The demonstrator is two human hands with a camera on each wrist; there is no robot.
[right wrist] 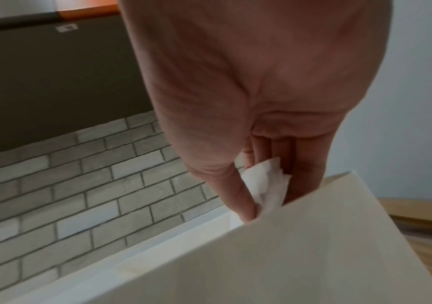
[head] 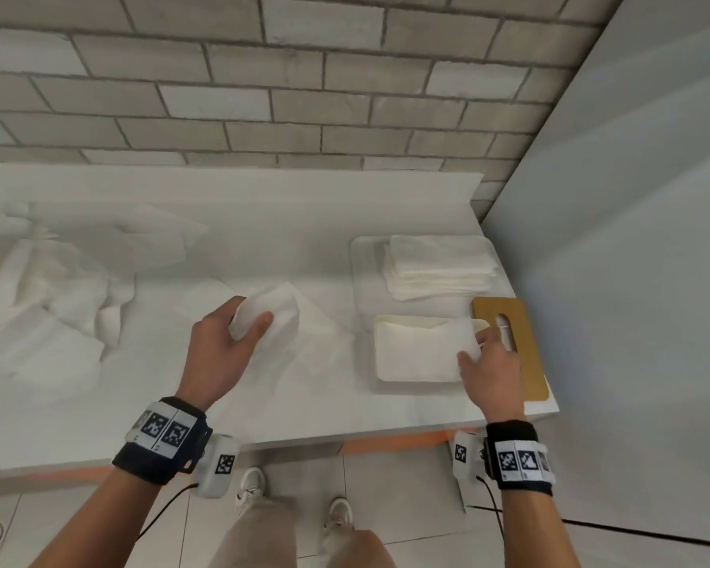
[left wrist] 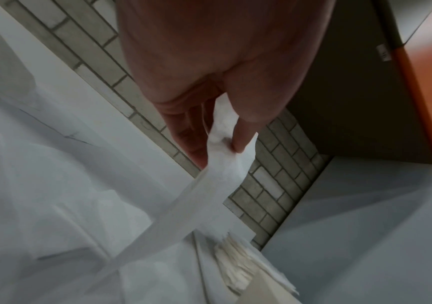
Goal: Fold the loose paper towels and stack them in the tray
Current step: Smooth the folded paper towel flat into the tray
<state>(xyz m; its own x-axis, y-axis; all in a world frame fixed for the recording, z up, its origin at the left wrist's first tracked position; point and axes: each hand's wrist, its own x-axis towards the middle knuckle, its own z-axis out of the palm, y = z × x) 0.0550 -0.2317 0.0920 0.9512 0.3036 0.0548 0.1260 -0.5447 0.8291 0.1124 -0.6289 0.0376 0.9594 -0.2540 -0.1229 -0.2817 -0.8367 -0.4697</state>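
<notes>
While the left hand (head: 222,342) grips a loose paper towel (head: 277,309) above the bench (head: 263,403), the right hand (head: 492,362) pinches a folded towel (head: 419,350) lying in the tray (head: 380,385). Loose towels (head: 50,289) heaped left.

We list: towels (head: 38,305), loose, thin white paper, matt, creased and soft; towel (head: 419,354) in the tray (head: 380,321), same paper, folded flat; stack (head: 439,268), layered paper with ragged cream edges; tray, cream, smooth, matt, plastic by its look; board (head: 521,321), tan wood, smooth, with faint grain; counter (head: 287,248), white, smooth, low sheen; wall (head: 304,96), grey brick, rough, matt; wristbands (head: 156,440), black knitted cloth
</notes>
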